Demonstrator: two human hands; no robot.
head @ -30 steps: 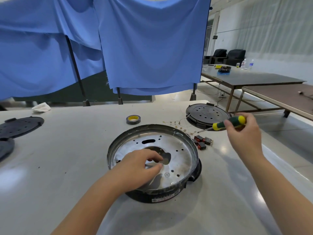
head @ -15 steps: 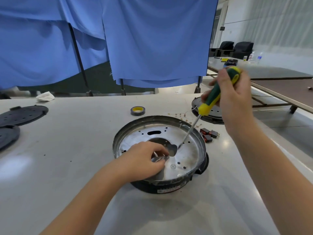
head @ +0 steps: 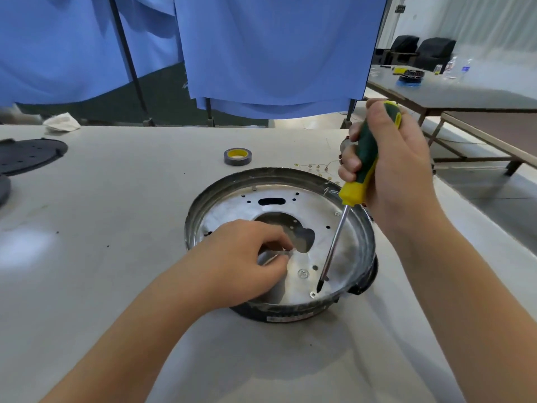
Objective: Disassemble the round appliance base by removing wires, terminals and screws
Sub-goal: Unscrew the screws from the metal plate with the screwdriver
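Tabletop [head: 116,286]: pale, wide, backed by blue curtains [head: 276,53]. Base [head: 353,245]: round, metal-lined, black underside, sitting near the middle of the tabletop, its shiny plate facing up with a large irregular cut-out at centre. Black discs [head: 29,155]: lying at the far left edge, well apart from the base. Left hand [head: 247,263]: resting inside the base over the near-left of the plate, fingers curled onto a small bright metal piece beside the cut-out; what the piece is cannot be told. Right hand [head: 389,164]: clamped round the green-and-yellow handle of a screwdriver [head: 359,181], shaft slanting down into the base. Tape roll [head: 237,156]: grey with yellow core, beyond the base. Loose wires [head: 316,167]: thin, just behind the far rim. Screw [head: 313,294]: cross-head, at the plate's near-right edge, the driver tip just beside it and apparently not yet seated. Step in hand, by my reading: screw removal. Next move calls for seating the tip squarely in the cross slot, pressing down, and turning while the left hand steadies the base.
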